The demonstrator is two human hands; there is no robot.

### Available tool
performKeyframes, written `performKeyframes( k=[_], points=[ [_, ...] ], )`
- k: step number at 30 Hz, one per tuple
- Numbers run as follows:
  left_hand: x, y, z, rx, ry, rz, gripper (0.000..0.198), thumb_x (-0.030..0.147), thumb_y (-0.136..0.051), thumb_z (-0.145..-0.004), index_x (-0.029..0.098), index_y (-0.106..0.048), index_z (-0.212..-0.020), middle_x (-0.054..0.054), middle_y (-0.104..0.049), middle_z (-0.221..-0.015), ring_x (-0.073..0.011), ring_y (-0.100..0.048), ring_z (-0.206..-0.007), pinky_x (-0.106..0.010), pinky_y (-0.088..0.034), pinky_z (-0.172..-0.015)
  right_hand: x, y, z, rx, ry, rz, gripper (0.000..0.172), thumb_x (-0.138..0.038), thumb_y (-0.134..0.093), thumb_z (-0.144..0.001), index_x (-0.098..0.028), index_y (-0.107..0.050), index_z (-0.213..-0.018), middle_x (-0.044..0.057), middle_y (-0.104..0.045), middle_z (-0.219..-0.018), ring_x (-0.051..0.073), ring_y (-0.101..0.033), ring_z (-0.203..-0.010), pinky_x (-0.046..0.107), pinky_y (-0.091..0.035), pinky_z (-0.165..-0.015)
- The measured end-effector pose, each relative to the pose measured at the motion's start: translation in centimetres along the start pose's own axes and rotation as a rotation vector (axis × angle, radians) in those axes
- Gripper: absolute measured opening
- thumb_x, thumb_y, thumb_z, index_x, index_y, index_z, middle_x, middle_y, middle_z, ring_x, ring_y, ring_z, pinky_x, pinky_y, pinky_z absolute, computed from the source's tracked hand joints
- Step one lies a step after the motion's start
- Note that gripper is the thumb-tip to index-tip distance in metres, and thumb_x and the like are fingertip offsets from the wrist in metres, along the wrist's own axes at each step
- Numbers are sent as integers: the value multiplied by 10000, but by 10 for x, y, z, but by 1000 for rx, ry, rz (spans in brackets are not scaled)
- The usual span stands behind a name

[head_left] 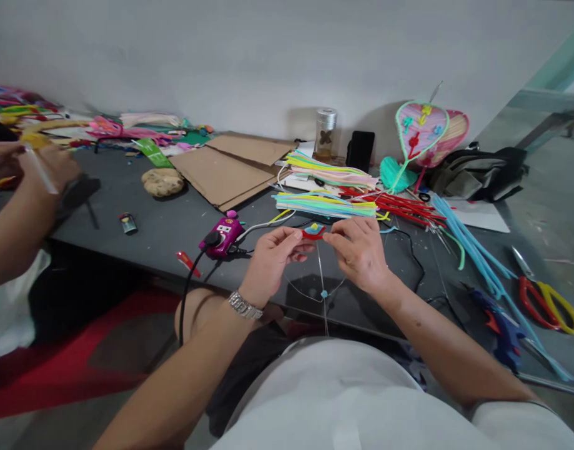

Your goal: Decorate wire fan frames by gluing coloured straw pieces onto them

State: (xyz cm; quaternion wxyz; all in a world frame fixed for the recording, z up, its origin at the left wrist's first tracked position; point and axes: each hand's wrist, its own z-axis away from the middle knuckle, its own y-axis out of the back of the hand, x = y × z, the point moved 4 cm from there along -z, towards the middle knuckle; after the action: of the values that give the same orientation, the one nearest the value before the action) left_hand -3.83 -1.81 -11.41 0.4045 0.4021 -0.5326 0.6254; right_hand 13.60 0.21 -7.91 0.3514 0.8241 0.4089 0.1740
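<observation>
Between my two hands is a small pipe-cleaner piece (314, 233), with a red curved edge, light blue inside it and a yellow tip on top. My left hand (280, 253) pinches its left end between thumb and fingers. At the other end, the fingertips of my right hand (359, 250) close on the red edge. Below the hands, a thin wire shape with a small blue knot (324, 294) sits near the table's front edge. Bundles of pastel pipe cleaners (324, 204) and red pipe cleaners (399, 207) lie just behind.
A purple power strip (224, 236) with cords stands at left. On the right are a glue gun (500, 328), scissors (543, 300) and blue pipe cleaners (484, 256). Cardboard (231, 169), a stone (162, 182), a bottle (325, 134) and fans (421, 131) stand behind. A co-worker's hands (47, 162) work far left.
</observation>
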Motion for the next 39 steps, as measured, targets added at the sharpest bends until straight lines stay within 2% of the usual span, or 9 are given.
performKeyframes(
  k=[6,11,17,26,31,39],
  points=[
    [1,0,0,-30,-6,-28,345,457,-834,-753,150,-709,-850,-106,-793,-898,-192,-746,-756,-266,-527,-653,4,0,-1,-79,-4,-18,309,-10,-551,-836,-234,-718,-968,47,-675,-966,212,-537,-874,393,-310,-777],
    [3,-2,0,-39,2,-49,364,473,-837,-746,146,-713,-843,-107,-791,-877,-196,-747,-742,-259,-519,-636,8,3,-8,-112,-36,-27,197,-60,-549,-888,-203,-681,-916,60,-692,-928,218,-562,-866,385,-322,-769],
    [5,-2,0,-53,-19,-72,336,444,-846,-743,148,-724,-845,-100,-787,-848,-213,-760,-766,-270,-542,-657,15,9,-24,-130,-146,-177,135,-86,-572,-874,-194,-653,-866,59,-684,-846,221,-588,-824,352,-364,-726],
    [9,-4,1,-57,-1,-96,322,434,-835,-749,145,-729,-842,-110,-793,-861,-218,-762,-772,-286,-554,-682,23,3,-31,-128,-150,-341,257,-36,-527,-791,-177,-670,-952,53,-681,-829,197,-596,-771,322,-450,-748],
    [8,-5,1,-53,19,-62,323,427,-838,-737,141,-721,-831,-113,-795,-853,-210,-759,-758,-278,-546,-674,27,0,-30,-134,-163,-421,253,-40,-551,-798,-166,-680,-975,48,-670,-817,187,-592,-763,317,-465,-736],
    [3,-6,-2,-40,12,-58,263,314,-882,-681,150,-745,-834,-86,-791,-852,-192,-744,-725,-270,-512,-640,36,-7,-25,-148,-278,-619,217,-72,-599,-812,-170,-677,-990,29,-668,-849,163,-602,-768,312,-486,-743]
  ],
)
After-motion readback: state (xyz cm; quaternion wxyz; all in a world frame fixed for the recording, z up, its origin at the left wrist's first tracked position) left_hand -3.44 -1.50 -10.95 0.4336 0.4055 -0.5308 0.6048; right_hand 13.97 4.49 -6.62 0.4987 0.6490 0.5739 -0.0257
